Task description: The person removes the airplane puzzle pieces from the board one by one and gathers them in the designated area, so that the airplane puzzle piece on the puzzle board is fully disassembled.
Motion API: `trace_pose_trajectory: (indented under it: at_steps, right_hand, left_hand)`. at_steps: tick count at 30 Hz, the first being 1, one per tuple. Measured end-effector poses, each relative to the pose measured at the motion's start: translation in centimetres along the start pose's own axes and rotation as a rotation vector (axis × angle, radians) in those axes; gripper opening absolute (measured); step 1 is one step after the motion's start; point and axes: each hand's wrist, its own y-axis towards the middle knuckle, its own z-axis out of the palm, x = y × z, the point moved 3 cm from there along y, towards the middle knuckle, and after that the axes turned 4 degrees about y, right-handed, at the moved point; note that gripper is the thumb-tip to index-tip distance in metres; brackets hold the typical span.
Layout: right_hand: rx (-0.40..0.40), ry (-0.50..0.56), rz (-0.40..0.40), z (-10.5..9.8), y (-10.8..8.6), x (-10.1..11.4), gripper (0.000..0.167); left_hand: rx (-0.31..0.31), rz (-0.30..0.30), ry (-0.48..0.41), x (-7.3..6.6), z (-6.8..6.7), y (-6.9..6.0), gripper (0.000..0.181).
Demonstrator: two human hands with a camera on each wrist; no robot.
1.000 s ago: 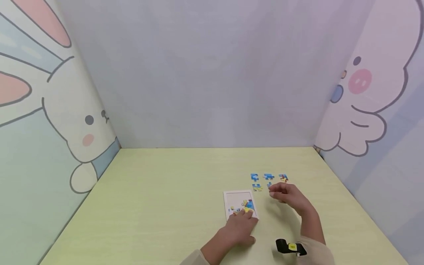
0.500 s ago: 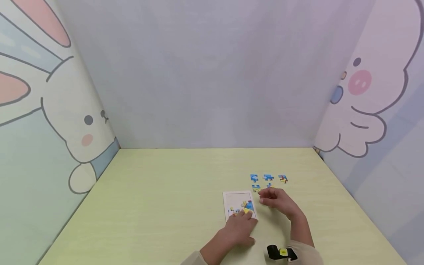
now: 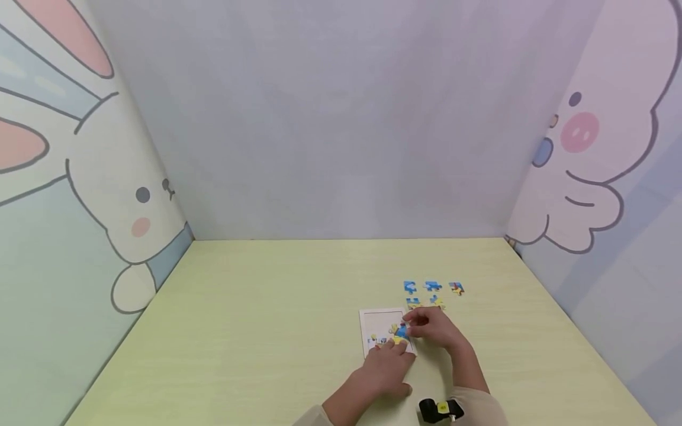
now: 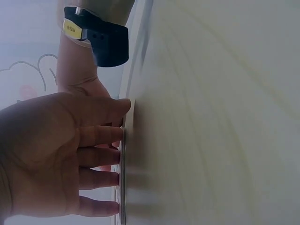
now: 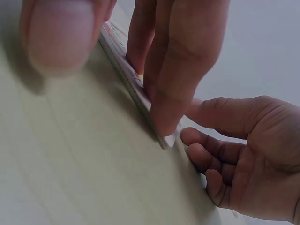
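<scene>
In the head view a white framed puzzle board [image 3: 364, 331] lies on the table, with colourful pieces [image 3: 401, 332] on its lower part. My left hand [image 3: 385, 370] rests straight fingertips on its lower edge. Near the left hand's thumb, the board's edge [image 5: 125, 77] shows in the right wrist view. My right hand [image 3: 434, 328] is bent at the board's right side, thumb and index tips over the pieces there. Whether a piece is between those tips cannot be seen. In the left wrist view the left hand [image 4: 49, 157] lies flat against the board.
Behind the board lie several loose puzzle pieces in two rows, among them a blue one [image 3: 409, 287] and a blue and yellow one [image 3: 437, 302]. A black wrist device [image 3: 441, 409] sits at the right sleeve. Cartoon-printed walls surround the pale yellow table [image 3: 240, 331].
My right hand has moved left and toward me, from the loose pieces to the board's right edge, uncovering a blue and yellow piece. The left hand has stayed on the board.
</scene>
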Motion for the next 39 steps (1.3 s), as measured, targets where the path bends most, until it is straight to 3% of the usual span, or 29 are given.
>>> trace_pose_trajectory:
  at_steps: [9,23,39]
  right_hand:
    - [0.012,-0.079,-0.01,0.51,0.36,0.05,0.019]
    - [0.055,-0.1,-0.032,0.41,0.57,0.19,0.014]
    - [0.076,0.046,-0.037,0.46,0.47,0.01,0.011]
  left_hand:
    - [0.027,0.003,-0.01,-0.01,0.11,0.07,0.052]
    - [0.023,0.001,-0.012,0.03,0.02,0.06,0.052]
    - [0.025,0.007,-0.014,0.08,-0.22,-0.21,0.053]
